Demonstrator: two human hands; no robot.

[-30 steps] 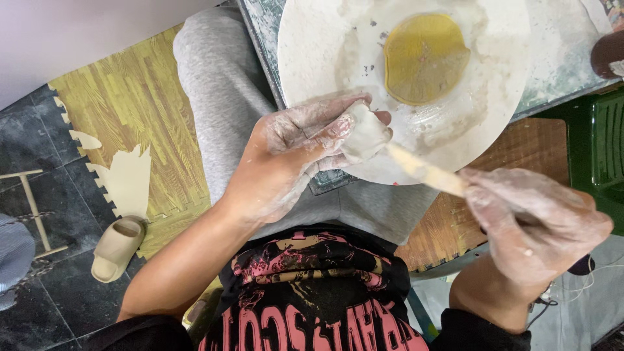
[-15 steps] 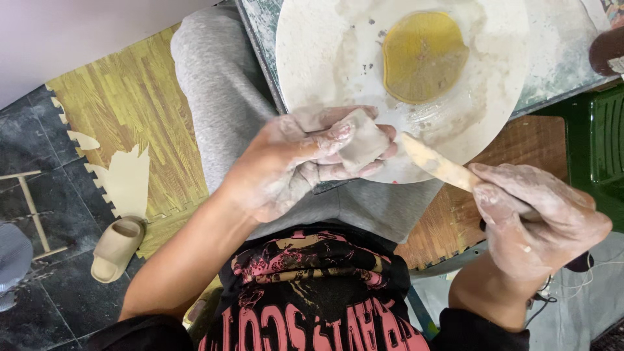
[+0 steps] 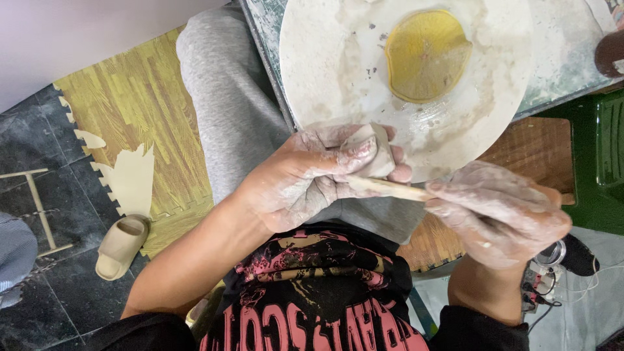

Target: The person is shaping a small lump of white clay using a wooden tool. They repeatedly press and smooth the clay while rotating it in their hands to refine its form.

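Observation:
My left hand (image 3: 305, 179), coated in pale clay, grips a small lump of grey clay (image 3: 370, 153) over my lap, at the near rim of a round white wheel plate (image 3: 325, 58). My right hand (image 3: 500, 214), also clay-smeared, holds a thin wooden tool (image 3: 390, 188) whose tip touches the underside of the lump. A yellow sponge-like disc (image 3: 426, 55) lies on the plate, apart from both hands.
Grey trousers cover my left leg (image 3: 221, 104). A wood-pattern foam mat (image 3: 130, 110) lies on dark floor tiles, with a beige slipper (image 3: 120, 247) beside it. At the right stand a wooden stool (image 3: 539, 146), a green crate (image 3: 604, 156) and cables (image 3: 552, 273).
The wooden tool has swung down from pointing up-left to lying nearly level against the lump. My right hand moved left, closer to my left hand, which turned the clay slightly.

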